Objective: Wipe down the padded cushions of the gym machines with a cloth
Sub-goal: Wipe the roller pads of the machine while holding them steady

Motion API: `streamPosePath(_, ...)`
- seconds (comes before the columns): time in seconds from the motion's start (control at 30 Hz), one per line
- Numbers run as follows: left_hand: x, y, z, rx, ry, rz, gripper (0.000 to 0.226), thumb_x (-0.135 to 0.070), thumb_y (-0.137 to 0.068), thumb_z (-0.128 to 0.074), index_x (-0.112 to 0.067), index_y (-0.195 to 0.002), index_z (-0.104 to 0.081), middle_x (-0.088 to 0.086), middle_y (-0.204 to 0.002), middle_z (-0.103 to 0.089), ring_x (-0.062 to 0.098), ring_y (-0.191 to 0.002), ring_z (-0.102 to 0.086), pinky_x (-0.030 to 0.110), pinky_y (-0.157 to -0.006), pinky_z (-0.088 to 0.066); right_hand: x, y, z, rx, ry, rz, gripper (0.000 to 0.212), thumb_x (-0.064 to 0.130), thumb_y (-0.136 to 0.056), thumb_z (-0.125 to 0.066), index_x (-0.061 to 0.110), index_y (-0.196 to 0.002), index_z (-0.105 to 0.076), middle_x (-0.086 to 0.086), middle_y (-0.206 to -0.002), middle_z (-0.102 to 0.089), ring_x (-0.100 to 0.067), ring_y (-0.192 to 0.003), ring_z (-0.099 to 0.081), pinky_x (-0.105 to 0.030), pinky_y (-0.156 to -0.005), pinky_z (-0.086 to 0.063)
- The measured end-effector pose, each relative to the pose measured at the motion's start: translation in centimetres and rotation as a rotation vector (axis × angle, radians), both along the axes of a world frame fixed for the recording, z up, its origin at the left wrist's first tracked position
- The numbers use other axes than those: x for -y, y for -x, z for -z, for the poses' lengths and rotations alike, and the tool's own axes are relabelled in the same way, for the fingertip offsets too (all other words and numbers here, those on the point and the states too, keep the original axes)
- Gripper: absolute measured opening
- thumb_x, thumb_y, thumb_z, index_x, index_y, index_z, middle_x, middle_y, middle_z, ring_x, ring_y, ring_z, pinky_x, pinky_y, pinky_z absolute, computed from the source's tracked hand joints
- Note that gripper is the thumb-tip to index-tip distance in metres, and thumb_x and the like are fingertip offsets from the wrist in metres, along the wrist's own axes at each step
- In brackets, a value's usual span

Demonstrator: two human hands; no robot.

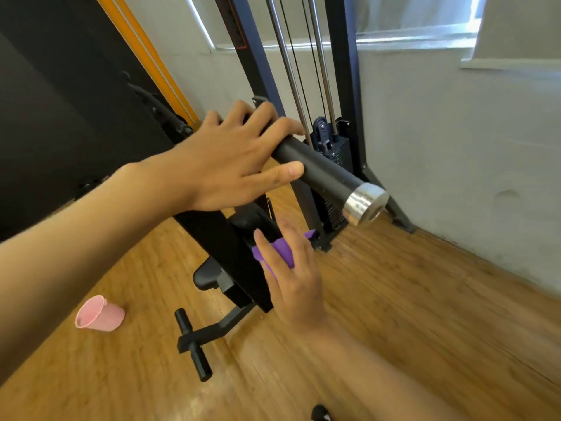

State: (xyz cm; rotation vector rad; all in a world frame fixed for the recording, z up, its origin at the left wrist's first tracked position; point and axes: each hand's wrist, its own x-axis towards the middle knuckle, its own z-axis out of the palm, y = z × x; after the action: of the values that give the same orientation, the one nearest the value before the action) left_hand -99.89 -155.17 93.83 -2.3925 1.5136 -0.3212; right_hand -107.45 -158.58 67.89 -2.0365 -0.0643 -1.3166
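Mid-wipe on the cable machine, from what I can see. Left hand point(236, 156) grips the black roller point(321, 168), fingers curled over the top and thumb underneath, looks like it's just steadying it. Right hand point(293, 271) is lower, with the purple cloth point(274, 250) caught between near-straight fingers and pressed flat against the edge of the upright black pad point(224, 241); thumb is hidden. So the cloth is on that pad, below the roller and above the seat point(209, 276). Progress is hard to call: no wet streaks or dust lines on any surface, so I can't tell which cushions are already done. My read is the upright pad is the one in hand, seat not being touched right now, roller only being held bare-handed rather than wiped. Any other machines in the room are out of view, so most of the job may be left. Pink cup point(100, 313) lies tipped on its side on the wood floor point(425, 314), well clear of both hands
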Motion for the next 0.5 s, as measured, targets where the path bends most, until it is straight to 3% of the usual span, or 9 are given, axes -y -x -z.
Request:
streamPosePath(0.13, -0.2, -0.6, 0.1, 0.022, -0.003, 0.013, 0.076, -0.075, -0.097, -0.008, -0.03, -0.155, -0.029, 0.007, -0.136, -0.044, 0.029, -0.117, -0.043, 0.052, -0.094, -0.042, -0.1, 1.1, 6.9, -0.025, 0.063, -0.01, 0.052, 0.02, -0.102, -0.063, 0.025, -0.148, -0.04, -0.018, -0.154, -0.034, -0.033, -0.153, -0.024, -0.05, -0.116, -0.042)
streamPosePath(0.23, -0.1, -1.4, 0.1, 0.036, -0.012, 0.006, 0.077, -0.076, -0.097, -0.007, -0.029, -0.155, -0.029, 0.009, -0.136, -0.043, 0.032, -0.118, -0.043, 0.05, -0.092, -0.04, -0.6, -1.0, 3.5, -0.034, -0.074, 0.001, 0.047, 0.022, -0.109, -0.05, 0.021, -0.154, -0.036, -0.02, -0.158, -0.03, -0.037, -0.152, -0.027, -0.054, -0.117, -0.039)
streamPosePath(0.3, 0.0, -2.0, 0.1, 0.027, -0.012, 0.001, 0.076, -0.076, -0.097, -0.008, -0.03, -0.154, -0.029, 0.008, -0.137, -0.043, 0.033, -0.12, -0.043, 0.05, -0.092, -0.039, -0.6, -2.2, 1.7, -0.039, -0.053, -0.012, 0.05, 0.022, -0.11, -0.048, 0.023, -0.156, -0.031, -0.019, -0.16, -0.028, -0.038, -0.152, -0.027, -0.054, -0.117, -0.038)
streamPosePath(0.43, -0.1, -2.0, 0.1, 0.018, -0.017, -0.009, 0.077, -0.076, -0.097, -0.008, -0.031, -0.156, -0.028, 0.007, -0.138, -0.043, 0.032, -0.121, -0.043, 0.051, -0.093, -0.039, -0.2, -0.6, 9.3, -0.072, 0.091, -0.005, 0.076, 0.008, -0.088, -0.074, 0.027, -0.151, -0.036, -0.018, -0.158, -0.027, -0.034, -0.156, -0.015, -0.054, -0.112, -0.043)
streamPosePath(0.5, -0.1, -1.8, 0.2, 0.022, -0.013, -0.018, 0.079, -0.075, -0.097, -0.008, -0.029, -0.157, -0.029, 0.007, -0.138, -0.043, 0.032, -0.121, -0.043, 0.053, -0.094, -0.04, 0.1, -0.5, 10.5, -0.078, 0.072, -0.037, 0.08, 0.008, -0.088, -0.075, 0.028, -0.151, -0.03, -0.016, -0.164, -0.016, -0.035, -0.156, -0.012, -0.054, -0.109, -0.045)
